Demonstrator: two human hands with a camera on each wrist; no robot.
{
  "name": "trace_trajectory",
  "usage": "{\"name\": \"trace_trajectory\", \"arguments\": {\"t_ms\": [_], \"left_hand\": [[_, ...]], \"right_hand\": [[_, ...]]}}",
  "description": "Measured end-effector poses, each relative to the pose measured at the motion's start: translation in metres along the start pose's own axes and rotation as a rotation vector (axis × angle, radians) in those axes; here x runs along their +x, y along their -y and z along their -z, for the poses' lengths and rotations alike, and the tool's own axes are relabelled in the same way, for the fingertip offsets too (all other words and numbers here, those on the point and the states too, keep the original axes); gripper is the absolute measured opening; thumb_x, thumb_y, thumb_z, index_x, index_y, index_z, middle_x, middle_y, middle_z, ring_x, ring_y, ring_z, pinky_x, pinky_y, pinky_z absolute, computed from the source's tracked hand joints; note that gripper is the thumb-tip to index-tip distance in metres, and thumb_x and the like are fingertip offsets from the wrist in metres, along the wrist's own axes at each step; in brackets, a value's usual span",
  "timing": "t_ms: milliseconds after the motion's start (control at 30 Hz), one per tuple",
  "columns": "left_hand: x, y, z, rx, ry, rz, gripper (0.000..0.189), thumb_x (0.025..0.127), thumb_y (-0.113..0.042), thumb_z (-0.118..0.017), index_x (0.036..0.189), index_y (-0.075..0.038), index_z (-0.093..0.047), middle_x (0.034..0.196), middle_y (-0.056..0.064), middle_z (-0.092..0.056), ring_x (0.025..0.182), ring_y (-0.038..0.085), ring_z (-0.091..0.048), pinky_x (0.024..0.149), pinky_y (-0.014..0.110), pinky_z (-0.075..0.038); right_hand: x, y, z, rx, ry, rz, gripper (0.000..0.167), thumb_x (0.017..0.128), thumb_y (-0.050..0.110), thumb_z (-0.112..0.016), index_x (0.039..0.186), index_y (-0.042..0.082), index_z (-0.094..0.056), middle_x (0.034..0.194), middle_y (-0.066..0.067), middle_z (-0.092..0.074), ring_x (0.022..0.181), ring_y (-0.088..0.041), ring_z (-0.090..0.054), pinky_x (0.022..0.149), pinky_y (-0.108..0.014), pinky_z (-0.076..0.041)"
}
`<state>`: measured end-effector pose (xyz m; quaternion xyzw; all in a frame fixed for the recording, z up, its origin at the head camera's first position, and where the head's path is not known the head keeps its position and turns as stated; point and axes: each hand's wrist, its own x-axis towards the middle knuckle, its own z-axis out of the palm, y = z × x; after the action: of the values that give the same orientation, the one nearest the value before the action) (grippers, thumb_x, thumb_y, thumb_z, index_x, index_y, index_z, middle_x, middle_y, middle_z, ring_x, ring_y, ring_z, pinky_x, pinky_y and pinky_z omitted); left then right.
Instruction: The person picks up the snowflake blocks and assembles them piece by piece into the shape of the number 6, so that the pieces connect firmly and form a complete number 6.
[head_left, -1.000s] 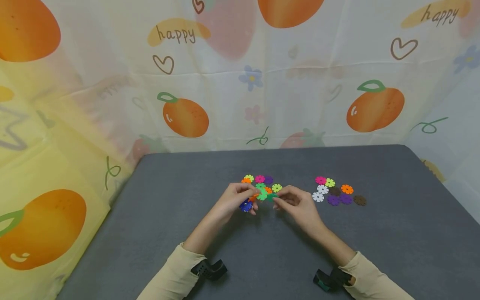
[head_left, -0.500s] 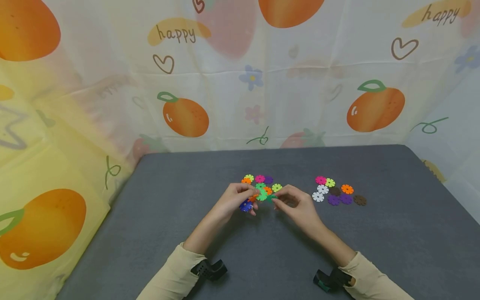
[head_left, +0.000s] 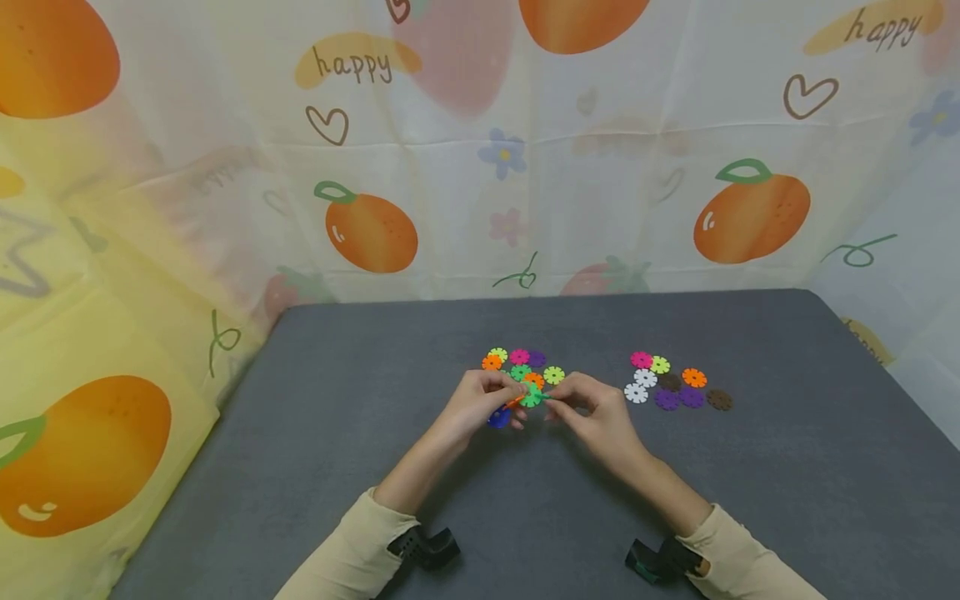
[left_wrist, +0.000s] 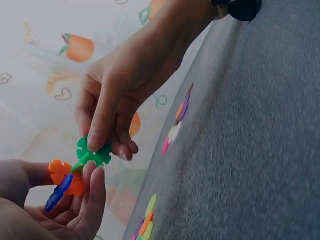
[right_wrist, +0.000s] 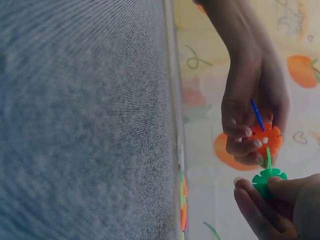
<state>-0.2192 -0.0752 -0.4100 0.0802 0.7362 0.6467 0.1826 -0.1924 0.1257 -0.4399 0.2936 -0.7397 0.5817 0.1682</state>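
My left hand [head_left: 471, 407] grips a small chain of interlocking plastic snowflake discs, raised over the table. In the left wrist view it contains a blue disc [left_wrist: 58, 192], an orange disc [left_wrist: 60, 171] and a light green disc [left_wrist: 80, 162] seen nearly edge-on. My right hand [head_left: 602, 410] pinches a dark green disc [right_wrist: 262, 181] between thumb and forefinger. This disc meets the light green one at its notched rim, the two standing at an angle to each other. Left fingertips reach close to the dark green disc's lower edge in the left wrist view.
Behind my hands, several loose discs lie in a cluster, among them a pink disc [head_left: 519, 357] and a yellow disc [head_left: 554, 375]. Another group lies to the right, with a white disc [head_left: 636, 392] and a brown disc [head_left: 720, 401]. A printed curtain [head_left: 450, 183] hangs behind the grey table [head_left: 360, 350].
My left hand has shifted slightly right, carrying the joined discs up to the dark green one. The light green and dark green discs now meet. My right hand has barely moved.
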Motion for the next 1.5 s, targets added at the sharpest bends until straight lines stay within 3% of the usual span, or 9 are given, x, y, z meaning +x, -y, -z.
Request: {"name": "trace_trajectory", "arguments": {"t_ms": [167, 467, 700, 867, 1000, 1133, 1267, 1400, 1500], "left_hand": [[0.002, 0.003, 0.001, -0.027, 0.002, 0.014, 0.024, 0.095, -0.014, -0.064, 0.100, 0.009, -0.070, 0.076, 0.009, -0.072, 0.058, 0.012, -0.068, 0.073, 0.046, -0.062], [0.003, 0.002, 0.012, -0.027, 0.081, 0.013, 0.029, 0.096, -0.022, -0.063, 0.109, 0.004, -0.068, 0.088, 0.013, -0.076, 0.075, 0.019, -0.075, 0.082, 0.036, -0.061], [0.006, 0.008, 0.004, 0.120, -0.083, -0.029, 0.025, 0.091, -0.021, -0.069, 0.095, 0.003, -0.074, 0.088, 0.009, -0.076, 0.077, 0.008, -0.067, 0.077, 0.024, -0.056], [0.005, 0.014, -0.002, 0.021, -0.118, -0.030, 0.022, 0.091, -0.014, -0.068, 0.092, 0.007, -0.073, 0.081, 0.009, -0.075, 0.062, 0.011, -0.069, 0.067, 0.033, -0.062], [0.006, 0.017, -0.004, -0.026, -0.125, -0.015, 0.022, 0.091, -0.014, -0.069, 0.092, 0.008, -0.072, 0.079, 0.005, -0.073, 0.058, 0.012, -0.068, 0.067, 0.040, -0.063], [0.005, 0.014, -0.001, -0.088, -0.097, -0.008, 0.026, 0.092, -0.019, -0.068, 0.097, 0.007, -0.071, 0.081, 0.006, -0.074, 0.063, 0.018, -0.072, 0.072, 0.043, -0.062], [0.004, 0.012, 0.002, -0.129, -0.017, -0.017, 0.028, 0.095, -0.019, -0.065, 0.104, 0.007, -0.069, 0.088, 0.012, -0.075, 0.071, 0.020, -0.075, 0.078, 0.043, -0.062], [0.004, 0.012, 0.002, -0.113, 0.020, -0.019, 0.027, 0.096, -0.016, -0.062, 0.105, 0.009, -0.068, 0.091, 0.019, -0.075, 0.067, 0.017, -0.074, 0.077, 0.039, -0.062], [0.004, 0.013, 0.000, -0.109, -0.001, -0.024, 0.026, 0.096, -0.014, -0.062, 0.103, 0.010, -0.069, 0.091, 0.020, -0.075, 0.065, 0.016, -0.074, 0.076, 0.038, -0.062]], "right_hand": [[0.000, -0.002, -0.002, -0.013, -0.014, 0.013, 0.018, 0.081, -0.017, -0.067, 0.091, -0.002, -0.069, 0.084, -0.017, -0.067, 0.067, -0.024, -0.068, 0.063, -0.029, -0.061], [0.004, -0.004, 0.002, 0.059, -0.009, -0.193, 0.012, 0.088, -0.001, -0.068, 0.100, 0.002, -0.067, 0.093, -0.020, -0.069, 0.079, -0.018, -0.071, 0.076, -0.028, -0.061], [0.000, -0.005, 0.002, 0.105, -0.013, -0.159, 0.007, 0.086, -0.004, -0.068, 0.092, -0.001, -0.069, 0.087, -0.019, -0.067, 0.073, -0.021, -0.071, 0.070, -0.037, -0.062], [-0.003, -0.004, -0.002, 0.054, -0.048, -0.102, 0.006, 0.084, -0.005, -0.070, 0.088, -0.001, -0.071, 0.085, -0.016, -0.068, 0.071, -0.024, -0.071, 0.069, -0.028, -0.061], [-0.004, -0.005, -0.004, 0.055, -0.026, -0.122, 0.005, 0.085, -0.006, -0.070, 0.086, -0.001, -0.069, 0.084, -0.017, -0.068, 0.071, -0.025, -0.071, 0.069, -0.028, -0.061], [0.000, -0.005, -0.002, 0.096, 0.015, -0.207, 0.011, 0.087, 0.000, -0.070, 0.098, 0.000, -0.066, 0.088, -0.018, -0.068, 0.075, -0.031, -0.070, 0.071, -0.033, -0.062], [0.003, -0.005, 0.004, 0.139, 0.027, -0.263, 0.015, 0.089, 0.002, -0.068, 0.103, -0.001, -0.064, 0.089, -0.021, -0.068, 0.079, -0.031, -0.071, 0.074, -0.040, -0.062], [0.002, -0.008, 0.005, 0.171, 0.023, -0.213, 0.008, 0.089, -0.003, -0.066, 0.096, -0.004, -0.066, 0.090, -0.023, -0.067, 0.076, -0.022, -0.072, 0.072, -0.040, -0.061], [0.001, -0.009, 0.003, 0.194, 0.009, -0.154, 0.006, 0.087, -0.008, -0.066, 0.093, -0.007, -0.066, 0.088, -0.026, -0.064, 0.074, -0.021, -0.071, 0.069, -0.039, -0.061]]}}
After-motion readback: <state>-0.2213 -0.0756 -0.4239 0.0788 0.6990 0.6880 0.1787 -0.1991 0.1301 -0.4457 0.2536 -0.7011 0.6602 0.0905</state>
